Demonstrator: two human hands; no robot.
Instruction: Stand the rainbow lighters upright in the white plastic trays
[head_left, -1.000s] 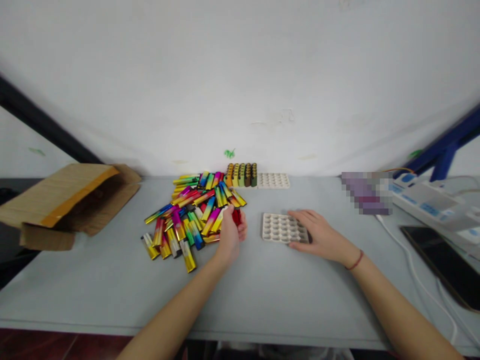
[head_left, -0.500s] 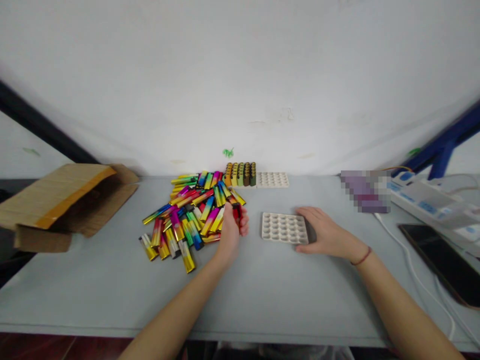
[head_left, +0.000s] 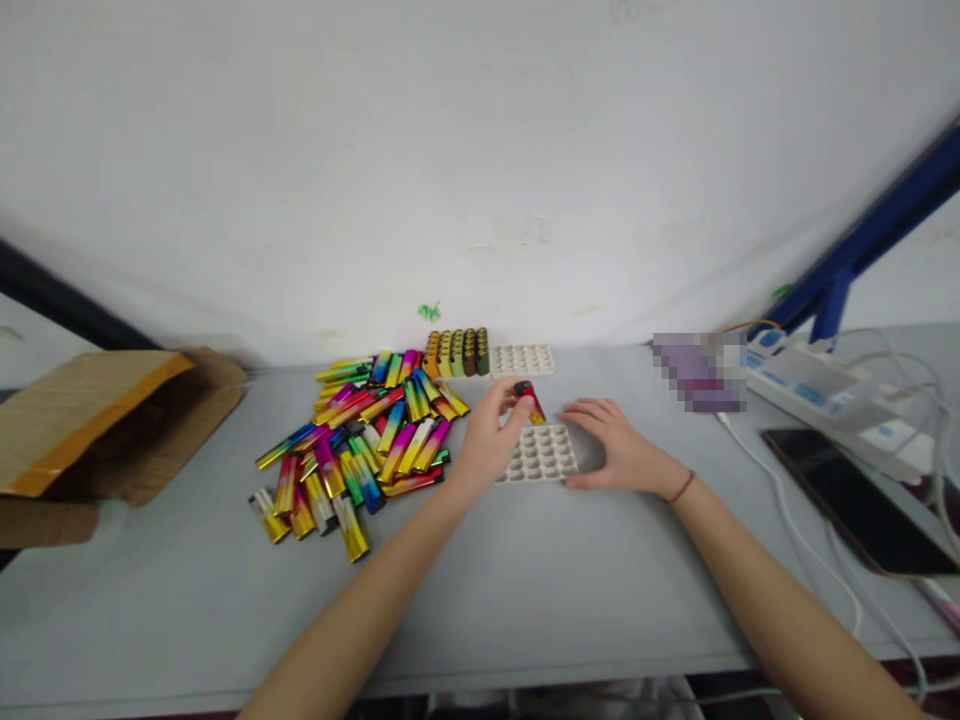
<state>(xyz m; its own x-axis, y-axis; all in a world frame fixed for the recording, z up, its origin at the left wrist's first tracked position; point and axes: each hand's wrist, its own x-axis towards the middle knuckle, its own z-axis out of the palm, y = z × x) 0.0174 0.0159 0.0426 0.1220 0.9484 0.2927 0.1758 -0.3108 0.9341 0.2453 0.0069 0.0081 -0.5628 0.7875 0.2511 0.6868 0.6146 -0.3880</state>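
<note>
A red and gold lighter [head_left: 533, 404] is pinched in my left hand [head_left: 493, 435], its lower end over the back edge of a white tray with rows of round pockets [head_left: 541, 455]. My right hand [head_left: 616, 446] lies beside the tray's right edge, thumb and fingers apart, holding nothing. To the left, a loose heap of shiny multicoloured lighters [head_left: 390, 428] covers part of the table. Behind the heap, lighters stand upright in rows [head_left: 457, 353] by the wall, and a second white tray [head_left: 523, 360] with bare pockets adjoins them.
An open cardboard box [head_left: 97, 420] lies at the left on the grey table [head_left: 570, 590]. At the right are a pixelated purple item [head_left: 694, 372], a black phone [head_left: 855, 500], a white power strip [head_left: 817, 390] and white cables.
My left hand has moved right from the heap to the near tray, carrying the red lighter. My right hand stays at the tray's right side. The camera view has shifted slightly.
</note>
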